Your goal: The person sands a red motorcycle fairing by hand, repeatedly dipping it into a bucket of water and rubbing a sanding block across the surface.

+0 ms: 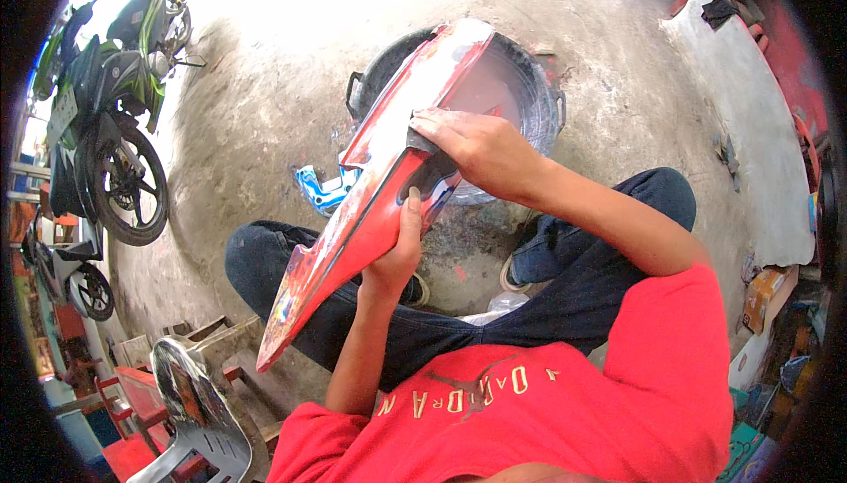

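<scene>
A long red and white motorcycle body panel (348, 227) slants across my lap, its far end over a black basin (542, 86) of cloudy water. My left hand (399, 249) grips the panel's near side from below, thumb up along its edge. My right hand (490, 152) presses a small dark sheet, apparently sandpaper (420, 139), against the panel's surface near its middle. The fingers of that hand are bent over the sheet. On the floor beside the basin lies a blue and white plastic part (325, 188), partly hidden by the panel.
Two motorcycles (123, 157) stand at the left. A grey plastic chair (207, 430) is at the lower left, with red furniture (137, 395) behind it. Along the right runs a pale raised ledge (750, 130) with a black cloth (719, 12). A cardboard box (766, 298) sits nearer.
</scene>
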The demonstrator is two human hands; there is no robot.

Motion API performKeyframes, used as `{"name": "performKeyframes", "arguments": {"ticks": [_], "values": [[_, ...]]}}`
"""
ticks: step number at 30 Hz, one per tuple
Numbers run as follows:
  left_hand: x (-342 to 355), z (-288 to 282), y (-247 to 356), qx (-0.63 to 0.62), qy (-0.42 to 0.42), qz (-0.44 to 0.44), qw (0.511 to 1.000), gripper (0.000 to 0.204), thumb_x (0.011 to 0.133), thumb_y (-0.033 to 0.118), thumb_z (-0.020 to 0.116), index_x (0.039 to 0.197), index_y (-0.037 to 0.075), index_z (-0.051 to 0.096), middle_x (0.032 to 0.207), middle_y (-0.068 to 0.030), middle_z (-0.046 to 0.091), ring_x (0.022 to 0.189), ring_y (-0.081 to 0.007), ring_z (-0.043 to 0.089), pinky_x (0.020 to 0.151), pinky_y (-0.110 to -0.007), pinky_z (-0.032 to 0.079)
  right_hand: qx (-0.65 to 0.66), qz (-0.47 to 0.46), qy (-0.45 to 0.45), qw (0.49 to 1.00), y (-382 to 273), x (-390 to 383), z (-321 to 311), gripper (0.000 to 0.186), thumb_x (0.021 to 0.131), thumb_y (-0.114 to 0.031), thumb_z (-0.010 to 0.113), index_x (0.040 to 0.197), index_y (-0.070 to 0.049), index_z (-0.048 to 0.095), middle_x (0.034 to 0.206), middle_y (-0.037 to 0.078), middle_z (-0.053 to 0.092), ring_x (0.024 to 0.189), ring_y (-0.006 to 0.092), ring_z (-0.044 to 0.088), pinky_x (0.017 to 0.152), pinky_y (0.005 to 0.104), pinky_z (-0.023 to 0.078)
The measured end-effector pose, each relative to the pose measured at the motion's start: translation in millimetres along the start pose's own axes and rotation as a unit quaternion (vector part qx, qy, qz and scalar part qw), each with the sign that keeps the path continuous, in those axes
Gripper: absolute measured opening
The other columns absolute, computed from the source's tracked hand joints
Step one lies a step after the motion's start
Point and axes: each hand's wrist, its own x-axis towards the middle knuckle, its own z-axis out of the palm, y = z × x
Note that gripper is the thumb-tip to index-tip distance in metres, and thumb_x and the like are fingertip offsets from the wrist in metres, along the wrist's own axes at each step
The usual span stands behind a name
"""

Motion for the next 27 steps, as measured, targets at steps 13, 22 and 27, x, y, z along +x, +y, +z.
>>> {"name": "performKeyframes", "arguments": {"ticks": [13,22,27], "values": [[0.0,1.4,9.3,0.131,-0.057,0.078,0.987,0.028,0.093,0.012,0.074,0.116,-0.004,0.07,0.115,-0.0178,0.072,0.105,-0.0306,0.069,0.097,-0.042,0.052,-0.039,0.18,-0.167,0.969,72.7,-0.7,-6.6,0.034,0.093,-0.011,0.061,0.126,-0.006,0.065,0.119,0.013,0.073,0.107,0.0288,0.072,0.089,0.0374,0.059],[3.7,-1.6,23.6,0.151,-0.064,0.104,0.981,0.021,0.094,0.009,0.073,0.111,-0.004,0.073,0.109,-0.0166,0.074,0.101,-0.0264,0.071,0.093,-0.04,0.054,-0.002,0.182,-0.118,0.976,72.8,-5.5,-4.9,0.034,0.092,-0.01,0.06,0.125,-0.004,0.066,0.118,0.015,0.072,0.104,0.0292,0.073,0.088,0.0397,0.06],[-8.4,0.2,-7.1,0.142,-0.045,0.078,0.986,0.02,0.096,0.01,0.072,0.112,-0.001,0.075,0.112,-0.016,0.073,0.101,-0.0274,0.071,0.093,-0.04,0.055,0.061,-0.037,-0.011,0.997,0.4,13.1,1.9,0.031,0.093,-0.014,0.057,0.121,-0.006,0.069,0.112,0.017,0.073,0.103,0.0319,0.073,0.086,0.0429,0.059]]}}
